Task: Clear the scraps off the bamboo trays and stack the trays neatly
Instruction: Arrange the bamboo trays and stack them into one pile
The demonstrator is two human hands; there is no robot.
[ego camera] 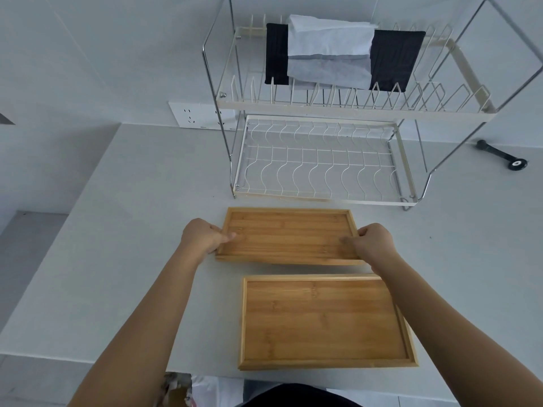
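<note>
Two rectangular bamboo trays lie on the white counter. The far tray (288, 233) sits just in front of the dish rack, its near edge lifted slightly off the counter. My left hand (202, 235) grips its left end, thumb over the rim. My right hand (373, 242) grips its right end the same way. The near tray (323, 321) rests flat close to the counter's front edge, under my right forearm. No scraps show on either tray.
A two-tier wire dish rack (323, 160) stands behind the trays, with black and white cloths (332, 54) draped on its top tier. A black tool with a small wheel (502, 154) lies at the far right. A wall socket (194, 116) sits behind the rack's left side.
</note>
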